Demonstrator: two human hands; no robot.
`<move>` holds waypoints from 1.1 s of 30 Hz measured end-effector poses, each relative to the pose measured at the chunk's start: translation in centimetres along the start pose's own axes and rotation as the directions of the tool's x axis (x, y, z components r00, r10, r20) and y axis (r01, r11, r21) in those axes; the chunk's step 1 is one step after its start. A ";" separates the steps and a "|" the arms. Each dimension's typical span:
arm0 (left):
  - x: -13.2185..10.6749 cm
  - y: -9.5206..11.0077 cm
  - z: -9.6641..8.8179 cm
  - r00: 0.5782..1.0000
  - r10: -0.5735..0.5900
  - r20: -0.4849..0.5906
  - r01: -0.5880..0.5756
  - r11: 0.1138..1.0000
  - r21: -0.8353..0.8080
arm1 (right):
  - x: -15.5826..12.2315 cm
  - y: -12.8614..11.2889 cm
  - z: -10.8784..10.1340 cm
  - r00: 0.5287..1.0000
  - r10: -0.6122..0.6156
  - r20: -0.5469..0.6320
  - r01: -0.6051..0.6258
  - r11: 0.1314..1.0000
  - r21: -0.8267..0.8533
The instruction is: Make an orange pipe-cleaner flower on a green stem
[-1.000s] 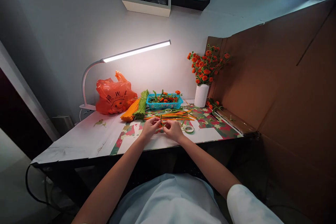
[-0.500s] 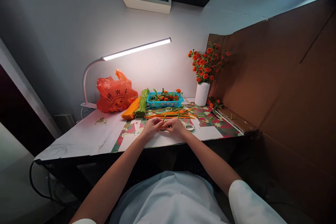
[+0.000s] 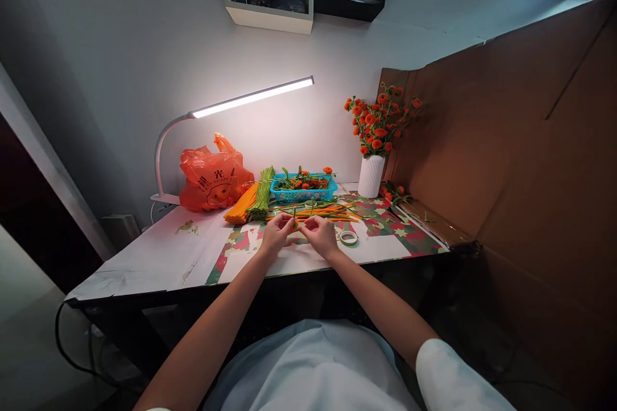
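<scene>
My left hand [image 3: 277,236] is closed in a pinch at the table's front, and a short green pipe cleaner [image 3: 294,212] stands up from its fingertips. Close on its right, my right hand [image 3: 319,236] also pinches, with another green pipe-cleaner end [image 3: 312,205] rising above it. A small orange bit [image 3: 295,226] shows between the fingertips; its shape is mostly hidden. Loose orange and green pipe cleaners [image 3: 332,212] lie just behind my hands. A roll of pale tape [image 3: 348,238] rests beside my right wrist.
Behind are an orange bundle [image 3: 240,207], a green bundle [image 3: 263,192] and a blue basket [image 3: 303,195] of orange flowers. An orange plastic bag [image 3: 212,176] sits under a lit lamp [image 3: 253,97]. A white vase [image 3: 371,176] of flowers stands near a cardboard wall [image 3: 506,141].
My hands have tilted more upright, with the fingertips drawn apart slightly. The green stem at my left hand now points straighter up. The whole view has shifted slightly downward.
</scene>
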State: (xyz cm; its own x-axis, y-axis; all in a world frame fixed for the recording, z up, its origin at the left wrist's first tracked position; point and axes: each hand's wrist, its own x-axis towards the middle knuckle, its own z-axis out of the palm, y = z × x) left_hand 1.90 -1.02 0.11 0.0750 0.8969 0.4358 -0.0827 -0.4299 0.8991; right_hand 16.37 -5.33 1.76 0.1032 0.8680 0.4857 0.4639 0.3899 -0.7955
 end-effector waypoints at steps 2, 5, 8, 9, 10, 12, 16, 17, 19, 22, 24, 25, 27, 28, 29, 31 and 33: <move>0.2 -0.2 -0.2 0.999 0.034 -0.016 -0.034 0.999 0.010 | -0.3 -0.3 0.9 0.993 0.018 -0.114 -0.009 0.997 0.083; 0.4 -0.5 -0.4 0.996 0.065 -0.065 -0.064 0.998 0.016 | -0.7 -0.4 1.8 0.980 0.008 -0.201 0.015 0.994 0.110; 0.5 -0.7 -0.4 0.995 0.076 -0.072 -0.074 0.997 0.026 | -0.9 -0.5 2.3 0.992 0.072 -0.107 -0.053 0.984 0.172; 0.5 -0.7 -0.3 0.995 0.078 -0.062 -0.076 0.997 0.028 | -0.9 -0.5 2.3 0.991 0.095 -0.092 -0.075 0.976 0.204; 0.4 -0.7 -0.3 0.995 0.084 -0.051 -0.082 0.996 0.028 | -0.9 -0.6 2.3 0.989 0.115 -0.093 -0.091 0.968 0.233; 0.4 -0.7 -0.2 0.994 0.100 -0.035 -0.099 0.995 0.035 | -0.9 -0.7 2.3 0.982 0.145 -0.120 -0.108 0.957 0.269; 0.3 -0.7 0.0 0.991 0.129 -0.019 -0.128 0.989 0.071 | -0.8 -0.7 2.1 0.970 0.160 -0.184 -0.100 0.950 0.296; 0.3 -0.7 0.0 0.990 0.137 -0.019 -0.135 0.988 0.081 | -0.8 -0.6 2.1 0.967 0.160 -0.199 -0.095 0.949 0.301; 0.3 -0.6 0.1 0.989 0.149 -0.018 -0.147 0.984 0.100 | -0.8 -0.5 2.2 0.962 0.170 -0.214 -0.095 0.942 0.322; 0.2 -0.4 0.3 0.988 0.153 -0.017 -0.151 0.983 0.107 | -0.7 -0.3 2.2 0.960 0.182 -0.214 -0.098 0.930 0.353; 0.1 -0.2 0.5 0.993 0.120 0.004 -0.120 0.990 0.074 | -0.6 -0.2 2.2 0.957 0.181 -0.225 -0.095 0.933 0.348; 0.0 -0.1 0.6 0.996 0.089 0.025 -0.090 0.995 0.042 | -0.6 -0.2 2.2 0.955 0.181 -0.234 -0.093 0.935 0.343; -0.1 0.1 0.7 0.997 0.012 0.075 -0.010 0.999 -0.032 | -0.6 -0.1 2.2 0.951 0.181 -0.250 -0.087 0.935 0.345; -0.2 0.2 0.8 0.995 -0.017 0.094 0.023 0.998 -0.060 | -0.6 -0.1 2.1 0.951 0.180 -0.252 -0.084 0.933 0.350; -0.2 0.2 0.8 0.994 -0.034 0.104 0.042 0.996 -0.079 | -0.5 -0.1 2.1 0.951 0.181 -0.250 -0.083 0.930 0.357; -0.2 0.2 0.8 0.994 -0.026 0.103 0.036 0.996 -0.088 | -0.4 0.0 2.1 0.952 0.194 -0.238 -0.092 0.920 0.381; -0.2 0.0 0.8 0.996 0.011 0.083 -0.005 0.997 -0.081 | -0.3 0.1 2.1 0.947 0.228 -0.226 -0.116 0.900 0.421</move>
State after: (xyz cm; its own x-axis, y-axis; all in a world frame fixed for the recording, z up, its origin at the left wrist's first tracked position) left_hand 2.69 -1.24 0.08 0.1565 0.8802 0.4480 -0.1635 -0.4242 0.8907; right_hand 14.55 -4.87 0.75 0.4025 0.8414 0.3607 0.0351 0.3796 -0.9245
